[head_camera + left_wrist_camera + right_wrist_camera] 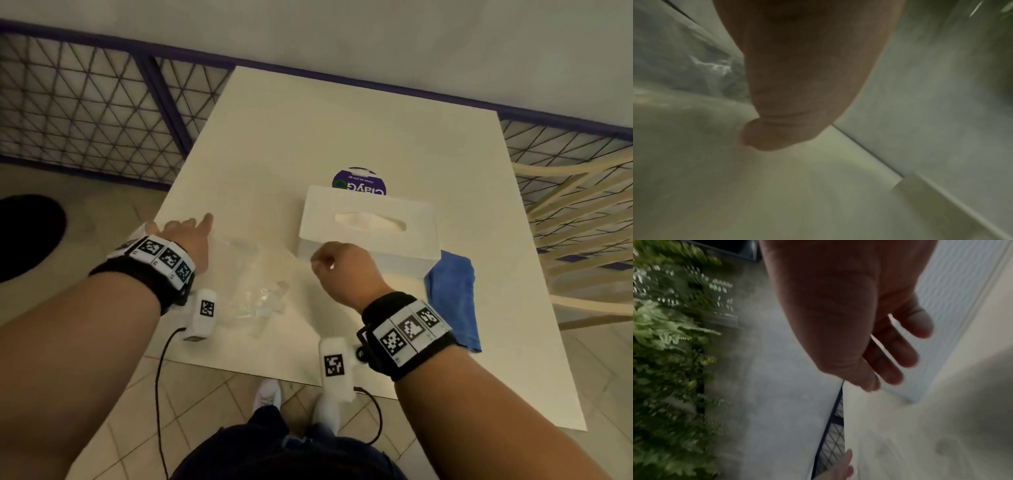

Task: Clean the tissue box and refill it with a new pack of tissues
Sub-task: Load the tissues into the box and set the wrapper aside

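Note:
A white tissue box (366,226) stands in the middle of the white table (308,137), with tissue showing in its top slot. My right hand (342,270) hovers at the box's near left corner. Its fingers (890,353) hang loosely curved beside the box wall (953,296) and hold nothing. A crumpled clear plastic wrapper (253,284) lies between my hands. My left hand (186,229) is at the table's left edge with fingers stretched forward, next to the wrapper (684,73). Whether it touches the plastic is unclear.
A blue cloth (452,301) lies right of the box. A purple round wipes tub (359,183) stands just behind it. A cream chair (582,222) is at the right, a mesh fence (85,113) behind the table, and green plants (663,337) are nearby.

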A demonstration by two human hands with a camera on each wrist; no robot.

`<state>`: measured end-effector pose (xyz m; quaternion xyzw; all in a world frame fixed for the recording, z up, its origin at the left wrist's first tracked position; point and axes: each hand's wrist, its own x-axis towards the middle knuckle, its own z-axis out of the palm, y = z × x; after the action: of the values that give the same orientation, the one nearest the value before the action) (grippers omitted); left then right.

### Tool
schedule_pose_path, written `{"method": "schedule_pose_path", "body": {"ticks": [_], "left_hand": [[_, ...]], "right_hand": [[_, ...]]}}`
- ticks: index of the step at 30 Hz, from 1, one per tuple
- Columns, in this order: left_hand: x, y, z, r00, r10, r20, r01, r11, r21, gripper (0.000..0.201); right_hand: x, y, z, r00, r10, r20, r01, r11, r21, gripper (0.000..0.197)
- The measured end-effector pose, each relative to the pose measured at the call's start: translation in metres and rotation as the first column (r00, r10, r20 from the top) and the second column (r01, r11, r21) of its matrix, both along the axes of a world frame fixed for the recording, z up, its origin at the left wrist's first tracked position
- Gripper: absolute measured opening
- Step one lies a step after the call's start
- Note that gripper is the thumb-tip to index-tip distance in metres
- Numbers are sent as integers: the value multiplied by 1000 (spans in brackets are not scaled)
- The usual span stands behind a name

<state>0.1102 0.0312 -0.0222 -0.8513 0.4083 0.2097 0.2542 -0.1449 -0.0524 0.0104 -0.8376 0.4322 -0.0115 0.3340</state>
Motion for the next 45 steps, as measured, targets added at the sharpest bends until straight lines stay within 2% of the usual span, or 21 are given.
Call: {"method": "schedule_pose_path", "body": {"ticks": [3, 5, 7, 10, 12, 14, 16, 18, 19, 21, 23, 24, 26, 28, 30, 31, 32, 34, 37, 41, 45], "left_hand": [[-7, 13, -12, 1000, -5, 21, 6, 999, -47, 77], [-11, 14, -10, 998, 2, 62, 3, 998, -70, 55], [-11, 13, 5, 994, 51, 94, -45, 997, -64, 32], [-2, 16, 42, 991, 114, 75, -102, 983, -151, 17], [6, 25, 71, 978, 190, -83, -207, 915, -347, 14], [11, 35, 98, 904, 240, -354, -399, 773, -493, 24], [11, 37, 117, 817, 190, -544, -515, 665, -541, 28], [4, 32, 123, 714, 114, -691, -613, 580, -537, 31], [-2, 27, 122, 644, 88, -760, -671, 541, -507, 34], [-16, 18, 114, 519, 41, -854, -763, 472, -441, 33], [-31, 9, 104, 472, -9, -881, -791, 438, -428, 33], [-37, 5, 99, 464, -38, -885, -789, 437, -432, 36], [-51, -2, 92, 414, -111, -903, -775, 478, -414, 30], [-64, -8, 85, 263, -177, -948, -777, 544, -317, 30], [-74, -14, 81, 97, -185, -978, -807, 561, -186, 35], [-78, -17, 79, 63, -188, -980, -813, 560, -160, 33], [-82, -20, 78, 62, -188, -980, -816, 556, -158, 29], [-89, -28, 75, 121, -199, -972, -817, 537, -212, 19], [-97, -38, 69, 141, -243, -960, -842, 480, -246, 31], [-108, -44, 63, 49, -243, -969, -868, 470, -162, 50], [-114, -45, 57, -69, -219, -973, -897, 440, -35, 48]], "right_hand": [[16, 19, -5, 959, 237, -156, -205, 959, 197, 29], [22, 28, -8, 920, 346, -187, -275, 906, 323, 31], [26, 34, -8, 907, 384, -175, -281, 860, 427, 32], [31, 36, -4, 923, 359, -141, -235, 812, 534, 39], [33, 34, 1, 932, 334, -138, -213, 816, 537, 54], [37, 31, 5, 951, 276, -138, -182, 863, 471, 73], [42, 25, 10, 995, 101, -21, -81, 889, 451, 87], [45, 19, 17, 970, -160, 182, 46, 860, 509, 98], [45, 14, 21, 921, -285, 265, 99, 830, 549, 97], [41, 2, 31, 802, -462, 380, 137, 760, 636, 69], [31, -9, 43, 734, -528, 428, 150, 740, 655, 33], [24, -15, 46, 715, -541, 444, 158, 743, 651, 24], [8, -25, 47, 673, -577, 463, 174, 731, 659, 18], [-9, -33, 45, 636, -612, 470, 194, 716, 670, 19], [-25, -39, 43, 613, -632, 474, 213, 710, 671, 21], [-31, -40, 42, 606, -634, 481, 211, 711, 671, 23], [-36, -42, 40, 600, -634, 488, 206, 712, 672, 27], [-44, -43, 40, 589, -639, 495, 198, 708, 678, 38], [-52, -45, 40, 552, -658, 512, 189, 697, 692, 45], [-59, -49, 35, 488, -724, 487, 220, 642, 734, 33], [-61, -50, 32, 454, -771, 446, 193, 574, 796, 20]]}}
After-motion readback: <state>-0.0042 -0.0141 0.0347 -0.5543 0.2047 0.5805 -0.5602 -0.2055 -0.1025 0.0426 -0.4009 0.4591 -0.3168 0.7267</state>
